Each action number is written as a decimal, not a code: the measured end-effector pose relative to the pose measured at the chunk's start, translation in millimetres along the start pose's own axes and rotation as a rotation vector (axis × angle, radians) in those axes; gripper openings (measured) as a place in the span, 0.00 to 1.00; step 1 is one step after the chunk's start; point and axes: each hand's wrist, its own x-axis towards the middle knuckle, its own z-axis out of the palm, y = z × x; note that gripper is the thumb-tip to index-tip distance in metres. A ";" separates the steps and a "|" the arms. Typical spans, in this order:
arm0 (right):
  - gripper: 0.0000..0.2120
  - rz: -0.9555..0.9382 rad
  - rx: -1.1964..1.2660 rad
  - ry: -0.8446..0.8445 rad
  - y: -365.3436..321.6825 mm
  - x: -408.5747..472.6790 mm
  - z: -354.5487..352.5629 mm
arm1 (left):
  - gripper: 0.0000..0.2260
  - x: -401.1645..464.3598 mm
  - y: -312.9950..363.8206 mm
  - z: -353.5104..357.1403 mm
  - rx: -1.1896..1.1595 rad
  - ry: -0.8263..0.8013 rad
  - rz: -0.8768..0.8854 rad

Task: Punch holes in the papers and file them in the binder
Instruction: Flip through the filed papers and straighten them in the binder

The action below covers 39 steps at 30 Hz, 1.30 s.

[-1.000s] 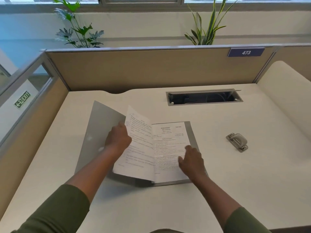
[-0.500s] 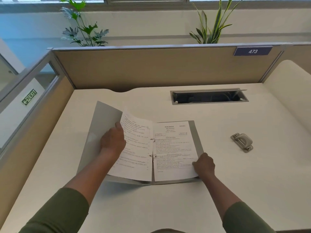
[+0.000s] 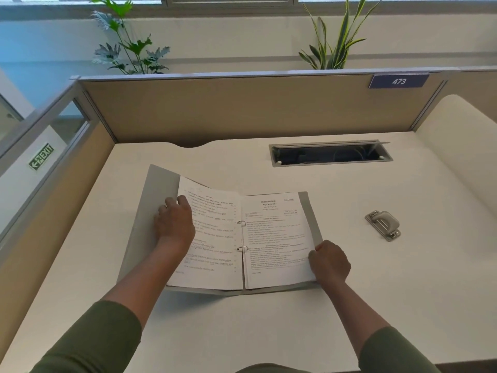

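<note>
On a white desk (image 3: 269, 332) inside a beige-walled office cubicle, a grey ring binder (image 3: 150, 211) is seen lying open, viewed from above by a head-worn camera. Printed papers (image 3: 274, 238) are threaded on two metal rings (image 3: 241, 223) at the spine, with one sheet spread to the left and a stack lying to the right. The binder's left cover is tilted upward rather than lying flat. The left hand (image 3: 174, 224) is placed at the outer edge of the left sheet, its fingers curled round that edge so that the page is gripped against the raised cover. The right hand (image 3: 329, 262) is closed at the lower right corner of the right stack, where the papers and the binder's right cover appear to be pinched together; exactly what is caught between the fingers cannot be made out. Both forearms are seen reaching in from the bottom, with dark green sleeves pushed above the wrists. A small grey hole punch (image 3: 383, 224) is set on the desk well to the right of the binder, untouched. A recessed cable slot (image 3: 330, 154) is cut into the desk behind the binder. A blue plate numbered 473 (image 3: 398, 81) is fixed to the partition, and two leafy plants (image 3: 126, 44) are visible beyond it beneath a window.
</note>
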 end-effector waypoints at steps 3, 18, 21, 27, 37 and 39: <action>0.10 -0.109 -0.009 0.035 -14.5 -9.3 -2.3 | 0.17 -0.1 7.1 -2.2 0.056 0.052 0.021; 0.14 -0.936 0.049 0.052 -111.0 -80.9 10.6 | 0.10 -3.2 74.4 -16.5 -0.804 -0.321 0.027; 0.15 -0.828 0.227 -0.173 -116.0 -81.5 4.0 | 0.04 -1.8 67.4 -13.5 -0.733 -0.222 -0.010; 0.13 -0.539 0.208 -0.256 -78.3 -35.7 0.3 | 0.08 2.3 40.2 -9.8 -0.588 -0.133 -0.034; 0.29 -0.015 -0.091 -0.254 1.4 14.5 16.5 | 0.08 -1.9 9.5 -10.3 -0.359 -0.067 -0.051; 0.26 0.006 -0.052 -0.235 2.2 18.4 19.1 | 0.08 -2.9 6.2 -10.5 -0.319 -0.064 -0.065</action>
